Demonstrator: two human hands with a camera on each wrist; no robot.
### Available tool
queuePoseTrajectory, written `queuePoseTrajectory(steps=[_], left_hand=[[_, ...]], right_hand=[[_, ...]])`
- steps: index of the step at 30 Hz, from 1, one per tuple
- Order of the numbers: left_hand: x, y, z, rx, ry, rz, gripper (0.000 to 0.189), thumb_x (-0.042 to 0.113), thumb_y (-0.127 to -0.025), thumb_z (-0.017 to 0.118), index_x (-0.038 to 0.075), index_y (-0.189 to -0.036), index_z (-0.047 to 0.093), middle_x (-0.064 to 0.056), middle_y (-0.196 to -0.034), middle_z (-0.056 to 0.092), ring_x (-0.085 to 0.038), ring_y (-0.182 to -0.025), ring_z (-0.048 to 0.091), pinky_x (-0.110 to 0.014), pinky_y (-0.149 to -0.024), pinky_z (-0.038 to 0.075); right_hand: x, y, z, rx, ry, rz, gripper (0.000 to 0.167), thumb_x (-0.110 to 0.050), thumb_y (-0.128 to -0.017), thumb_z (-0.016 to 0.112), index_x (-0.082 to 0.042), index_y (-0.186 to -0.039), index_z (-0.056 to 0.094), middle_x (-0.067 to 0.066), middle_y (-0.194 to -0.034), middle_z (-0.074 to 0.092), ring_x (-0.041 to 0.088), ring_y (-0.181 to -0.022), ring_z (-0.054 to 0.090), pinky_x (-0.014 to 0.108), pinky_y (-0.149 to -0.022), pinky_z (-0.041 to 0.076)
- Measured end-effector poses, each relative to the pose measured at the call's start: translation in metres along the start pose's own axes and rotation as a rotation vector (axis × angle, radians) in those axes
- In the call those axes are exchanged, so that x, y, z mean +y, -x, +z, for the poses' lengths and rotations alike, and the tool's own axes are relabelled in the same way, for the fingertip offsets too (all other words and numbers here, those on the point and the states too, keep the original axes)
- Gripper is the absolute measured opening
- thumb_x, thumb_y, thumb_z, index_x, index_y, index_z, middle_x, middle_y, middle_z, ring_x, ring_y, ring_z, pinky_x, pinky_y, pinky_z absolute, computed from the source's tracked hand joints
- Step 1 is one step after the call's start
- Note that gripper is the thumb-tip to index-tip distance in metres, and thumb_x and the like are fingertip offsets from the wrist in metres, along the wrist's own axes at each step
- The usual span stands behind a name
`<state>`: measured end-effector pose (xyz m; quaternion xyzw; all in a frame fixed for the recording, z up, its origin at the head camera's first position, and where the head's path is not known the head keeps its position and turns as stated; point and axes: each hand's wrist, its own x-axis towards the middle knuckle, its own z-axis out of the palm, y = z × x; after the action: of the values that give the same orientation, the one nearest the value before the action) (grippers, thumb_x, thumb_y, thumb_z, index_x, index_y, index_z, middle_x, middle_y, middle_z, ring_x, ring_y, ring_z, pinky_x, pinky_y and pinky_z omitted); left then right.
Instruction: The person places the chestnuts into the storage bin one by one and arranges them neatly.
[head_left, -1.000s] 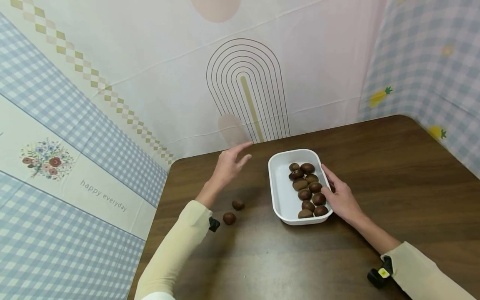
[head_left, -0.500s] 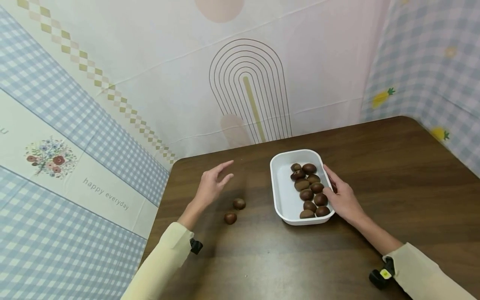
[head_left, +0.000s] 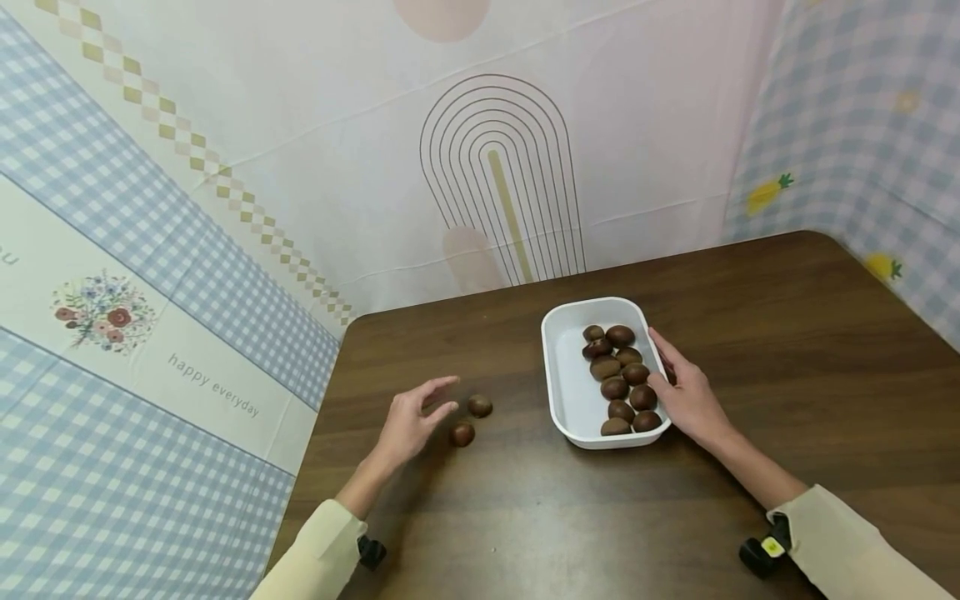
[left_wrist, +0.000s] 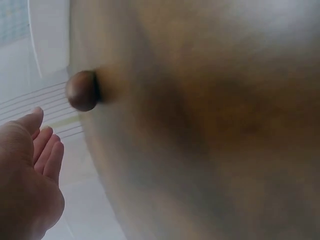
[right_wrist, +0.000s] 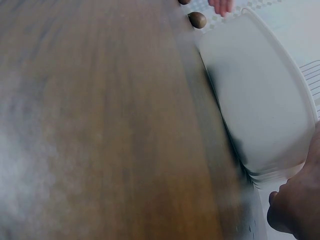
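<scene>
Left of the white tray (head_left: 564, 383), two brown chestnuts lie on the table, a duller one (head_left: 480, 406) and a shinier one (head_left: 462, 433) in front of it. My left hand (head_left: 408, 423) is just beside them, thumb and fingers apart with nothing between them. The left wrist view has one chestnut (left_wrist: 82, 91) past the fingertips. With its thumb over the right rim, my right hand (head_left: 692, 402) holds the tray; its fingers go out of sight behind the side wall. Several chestnuts (head_left: 614, 387) sit inside, mostly toward the right. The tray's outer wall (right_wrist: 260, 95) fills much of the right wrist view.
The dark wooden table (head_left: 525, 517) has a rounded far right corner. A patterned cloth (head_left: 637, 125) hangs along its far edge, and checked cloth (head_left: 847, 142) stands at the right. Each sleeve carries a black wrist camera (head_left: 761, 554).
My left hand has come back from beyond the chestnuts, moving left and toward me, down beside them. My right hand keeps hold of the tray, which stays in place.
</scene>
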<state>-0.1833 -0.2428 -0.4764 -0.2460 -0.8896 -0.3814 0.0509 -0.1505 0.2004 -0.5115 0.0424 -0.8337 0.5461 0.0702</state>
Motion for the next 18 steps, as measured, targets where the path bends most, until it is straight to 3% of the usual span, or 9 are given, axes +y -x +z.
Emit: queuePoseTrajectory(steps=[5,11,18], left_hand=[[-0.001,0.018,0.007,-0.042,0.007,-0.061,0.037,0.01,-0.095,0.081,0.008,-0.131,0.073,-0.006,-0.132,0.073,-0.025,-0.122,0.07,-0.04,-0.1,0.058],[-0.003,0.032,0.017,-0.112,0.011,-0.063,0.037,0.011,-0.094,0.081,0.01,-0.131,0.073,-0.006,-0.129,0.075,-0.022,-0.117,0.073,-0.035,-0.097,0.059],[0.0,0.038,0.024,-0.099,-0.038,-0.055,0.037,0.013,-0.093,0.084,0.014,-0.129,0.075,-0.004,-0.123,0.077,-0.017,-0.111,0.075,-0.034,-0.093,0.061]], right_hand=[[0.001,0.0,-0.001,0.0,-0.007,-0.009,0.071,0.0,-0.104,0.052,-0.011,-0.169,0.027,0.031,-0.164,0.035,0.052,-0.144,0.043,0.066,-0.109,0.04],[0.002,0.0,-0.001,0.005,-0.003,-0.017,0.071,0.0,-0.104,0.052,-0.012,-0.17,0.027,0.031,-0.164,0.035,0.052,-0.143,0.043,0.067,-0.109,0.039],[0.001,0.0,-0.001,-0.002,-0.005,-0.008,0.072,0.0,-0.104,0.053,-0.012,-0.17,0.026,0.031,-0.164,0.035,0.052,-0.144,0.042,0.067,-0.11,0.039]])
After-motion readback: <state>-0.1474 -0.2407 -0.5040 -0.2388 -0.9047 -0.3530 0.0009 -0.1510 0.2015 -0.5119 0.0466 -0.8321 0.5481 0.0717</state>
